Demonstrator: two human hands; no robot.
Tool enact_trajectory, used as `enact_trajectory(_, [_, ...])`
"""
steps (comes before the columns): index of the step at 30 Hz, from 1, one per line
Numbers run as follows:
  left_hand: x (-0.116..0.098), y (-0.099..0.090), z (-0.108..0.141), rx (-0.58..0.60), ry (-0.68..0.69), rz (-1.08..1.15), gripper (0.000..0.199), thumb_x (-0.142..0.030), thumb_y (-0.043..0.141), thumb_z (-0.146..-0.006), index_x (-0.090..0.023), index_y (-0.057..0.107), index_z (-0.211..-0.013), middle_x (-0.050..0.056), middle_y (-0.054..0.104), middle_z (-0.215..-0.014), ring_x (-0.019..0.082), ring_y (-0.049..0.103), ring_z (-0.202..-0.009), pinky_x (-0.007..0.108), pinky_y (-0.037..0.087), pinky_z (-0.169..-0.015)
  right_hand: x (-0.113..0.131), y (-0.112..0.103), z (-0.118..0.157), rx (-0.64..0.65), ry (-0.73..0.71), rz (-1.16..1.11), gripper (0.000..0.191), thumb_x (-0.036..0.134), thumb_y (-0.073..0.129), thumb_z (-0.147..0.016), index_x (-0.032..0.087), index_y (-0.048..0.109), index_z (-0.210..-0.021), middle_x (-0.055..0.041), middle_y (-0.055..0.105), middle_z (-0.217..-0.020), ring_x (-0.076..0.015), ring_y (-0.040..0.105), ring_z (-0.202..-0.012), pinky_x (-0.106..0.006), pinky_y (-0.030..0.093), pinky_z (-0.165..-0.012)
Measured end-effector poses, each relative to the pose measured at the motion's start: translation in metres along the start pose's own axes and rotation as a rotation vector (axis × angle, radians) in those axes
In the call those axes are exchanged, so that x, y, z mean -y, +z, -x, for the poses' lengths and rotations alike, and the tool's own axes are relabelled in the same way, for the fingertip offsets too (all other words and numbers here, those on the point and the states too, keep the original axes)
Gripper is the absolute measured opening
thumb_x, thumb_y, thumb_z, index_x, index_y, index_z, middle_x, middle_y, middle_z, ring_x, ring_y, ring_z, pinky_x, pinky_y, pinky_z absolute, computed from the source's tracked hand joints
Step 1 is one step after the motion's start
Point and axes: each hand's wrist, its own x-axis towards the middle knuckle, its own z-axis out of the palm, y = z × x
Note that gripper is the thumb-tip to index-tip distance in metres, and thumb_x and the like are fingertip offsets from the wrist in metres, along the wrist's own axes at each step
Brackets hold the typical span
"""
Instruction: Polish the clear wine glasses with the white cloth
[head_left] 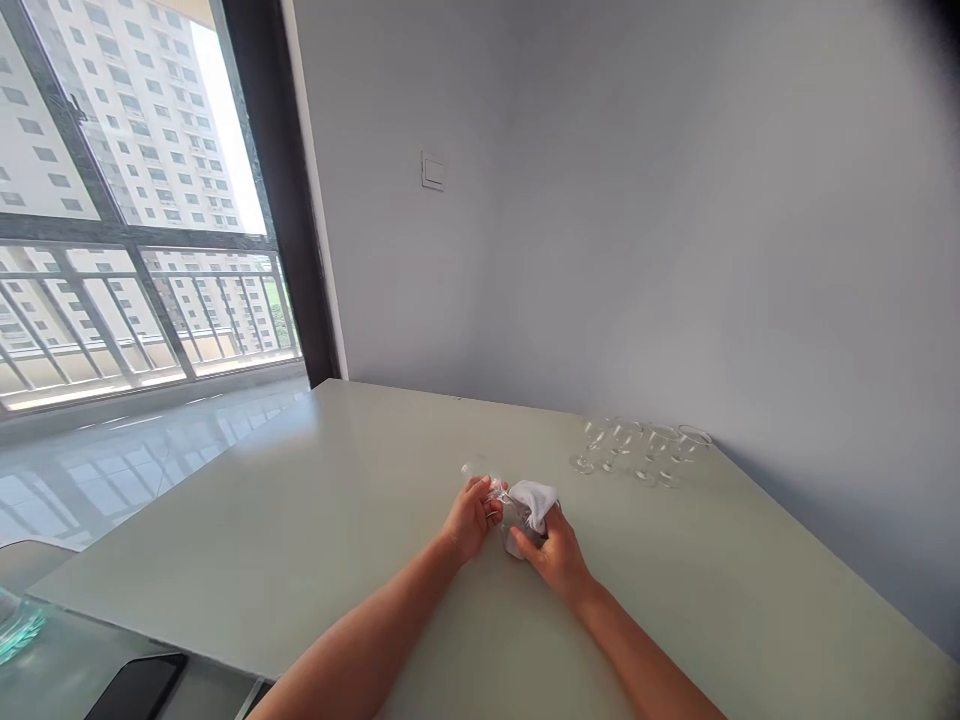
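Note:
Over the pale table [360, 500], my left hand [471, 518] pinches the stem of a clear wine glass [511, 518], its fingers closed. The glass lies on its side in the air, its foot to the left and its bowl to the right. A white cloth [534, 500] is bunched over and inside the bowl. My right hand [556, 552] grips the cloth and bowl, with its thumb at the near side. Part of the bowl is hidden by the cloth and fingers.
Several clear stemmed glasses [649, 455] stand together at the table's back right, near the grey wall [637, 250]. A black phone [139, 688] and a greenish glass object [19, 625] rest on a lower surface at the near left. A window is at far left.

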Motion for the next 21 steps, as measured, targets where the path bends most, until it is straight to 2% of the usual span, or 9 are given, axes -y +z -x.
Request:
enact_trajectory(7, [0.001,0.0,-0.001,0.039,-0.007,0.004,0.026,-0.039,0.058,-0.074,-0.018,0.051,-0.086,0.002,0.061,-0.091,0.005,0.052,-0.055,0.02,0.043,-0.057,0.009,0.0,0.0,-0.036,0.096,-0.158,0.041,0.029,0.069,-0.06,0.026,0.062,-0.1,-0.0045,0.058,-0.101,-0.0273,0.05,-0.097,-0.044,0.037,-0.089])
enact_trajectory(10, [0.0,0.0,0.001,0.049,-0.053,0.046,0.029,-0.043,0.056,-0.075,-0.019,0.051,-0.09,0.002,0.06,-0.097,0.006,0.055,-0.06,0.02,0.043,-0.06,0.013,-0.001,-0.001,-0.06,0.126,-0.207,0.038,0.028,0.068,-0.06,0.026,0.062,-0.098,-0.0044,0.059,-0.099,-0.0269,0.05,-0.097,-0.044,0.036,-0.091])
enact_trajectory(15, [-0.005,-0.001,0.007,0.115,-0.133,0.181,0.037,-0.052,0.05,-0.077,-0.023,0.051,-0.099,0.002,0.059,-0.097,0.008,0.057,-0.067,0.022,0.045,-0.064,0.017,-0.001,0.001,-0.013,0.157,-0.254,0.036,0.026,0.063,-0.066,0.023,0.058,-0.101,-0.0041,0.059,-0.093,-0.0224,0.053,-0.086,-0.038,0.042,-0.082])
enact_trajectory(18, [-0.008,-0.001,0.011,0.173,-0.113,0.187,0.032,-0.047,0.051,-0.078,-0.023,0.051,-0.1,0.002,0.06,-0.099,0.008,0.058,-0.072,0.024,0.045,-0.07,0.017,0.002,0.002,0.015,0.218,-0.348,0.035,0.029,0.061,-0.069,0.023,0.054,-0.104,-0.0033,0.06,-0.089,-0.0195,0.055,-0.077,-0.034,0.046,-0.072])
enact_trajectory(21, [-0.007,0.002,0.013,0.167,-0.043,0.146,0.029,-0.043,0.052,-0.079,-0.024,0.049,-0.1,0.003,0.06,-0.099,0.009,0.059,-0.073,0.025,0.045,-0.076,0.014,0.005,0.0,0.003,0.244,-0.413,0.036,0.032,0.059,-0.072,0.022,0.052,-0.106,-0.0037,0.06,-0.092,-0.0196,0.056,-0.081,-0.032,0.046,-0.073])
